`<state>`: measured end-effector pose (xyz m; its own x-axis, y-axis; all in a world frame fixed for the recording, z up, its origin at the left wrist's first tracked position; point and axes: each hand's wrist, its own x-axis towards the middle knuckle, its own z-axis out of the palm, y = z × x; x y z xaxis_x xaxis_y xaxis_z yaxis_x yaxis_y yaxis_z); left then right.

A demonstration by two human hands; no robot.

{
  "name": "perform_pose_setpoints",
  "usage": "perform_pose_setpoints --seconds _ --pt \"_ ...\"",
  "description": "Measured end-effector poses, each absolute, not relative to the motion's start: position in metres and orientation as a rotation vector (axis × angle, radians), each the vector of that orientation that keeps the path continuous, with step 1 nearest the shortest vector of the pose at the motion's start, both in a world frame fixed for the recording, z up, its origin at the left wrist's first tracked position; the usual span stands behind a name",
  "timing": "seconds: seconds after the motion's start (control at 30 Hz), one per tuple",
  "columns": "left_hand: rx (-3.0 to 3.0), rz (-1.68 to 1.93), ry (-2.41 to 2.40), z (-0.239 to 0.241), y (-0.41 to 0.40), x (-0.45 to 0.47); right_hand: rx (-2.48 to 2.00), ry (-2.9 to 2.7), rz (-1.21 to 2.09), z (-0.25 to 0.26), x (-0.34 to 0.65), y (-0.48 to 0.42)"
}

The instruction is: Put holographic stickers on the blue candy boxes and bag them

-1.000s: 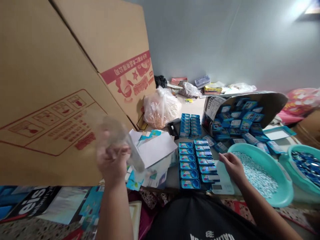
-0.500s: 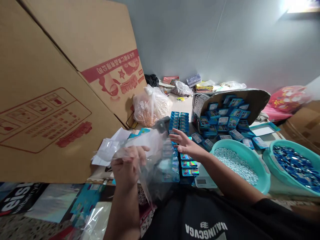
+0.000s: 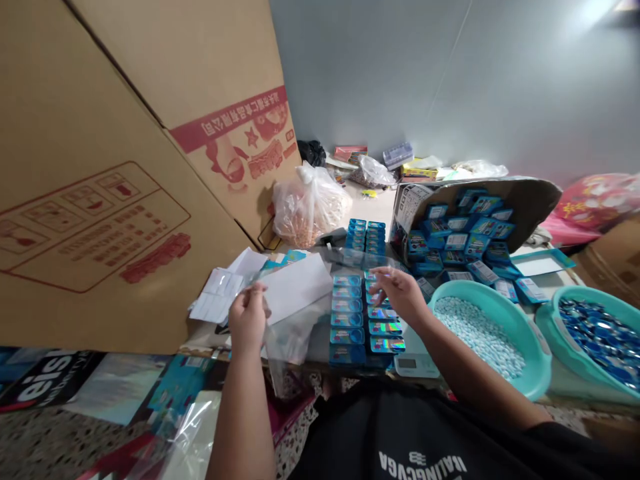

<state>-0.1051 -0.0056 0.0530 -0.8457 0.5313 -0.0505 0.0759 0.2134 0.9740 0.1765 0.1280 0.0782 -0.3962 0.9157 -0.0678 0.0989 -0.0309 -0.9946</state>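
A clear plastic bag [image 3: 290, 340] is spread thinly between my two hands, its lower part hanging over the table's front edge. My left hand [image 3: 249, 315] is closed on its left side, near some white paper sheets. The fingers of my right hand [image 3: 399, 291] are pinched together at the bag's other side, above the small blue boxes [image 3: 347, 320]. Those boxes stand in two rows, some with shiny rainbow faces. Part of the film lies across the rows and blurs them slightly. A white paper sheet [image 3: 299, 287] lies beyond my left hand.
A tall cardboard carton [image 3: 100, 200] stands at left. On the right are an open box of blue packets [image 3: 470, 233], a turquoise basin of pale pellets [image 3: 480, 340] and another of blue wrapped pieces [image 3: 595, 333]. A small scale [image 3: 417, 365] sits at the front edge.
My left hand has moved slightly left and my right hand slightly right. The plastic bag, bunched at my left hand before, is now spread out between both hands. My right fingers have closed together.
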Motion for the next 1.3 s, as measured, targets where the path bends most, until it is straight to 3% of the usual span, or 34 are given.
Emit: perform_pose_setpoints --seconds 0.2,0.37,0.43,0.5,0.63,0.8,1.03,1.3 --pt "0.169 1.517 2.723 -0.008 0.019 -0.176 -1.269 -1.274 1.266 0.079 0.200 0.135" --pt "0.429 1.480 2.811 -0.025 0.020 -0.152 -1.439 -1.288 1.210 0.073 0.213 0.126" --pt "0.808 1.592 2.620 -0.019 0.018 -0.116 -1.511 -1.322 1.229 0.067 0.212 0.122" --pt "1.032 1.605 2.130 -0.008 0.016 -0.072 -1.579 -1.296 1.267 0.061 0.210 0.121" --pt "0.925 1.468 1.492 0.009 0.018 -0.006 -1.585 -1.178 1.380 0.054 0.202 0.119" --pt "0.833 1.456 1.709 0.017 0.021 0.006 -1.198 -0.977 1.626 0.069 0.208 0.112" --pt "0.824 1.508 1.544 0.043 0.002 0.003 -0.857 -1.118 1.978 0.093 0.249 0.110" --pt "0.582 1.635 1.295 0.079 0.015 0.023 -1.215 -1.644 1.517 0.082 0.259 0.114"
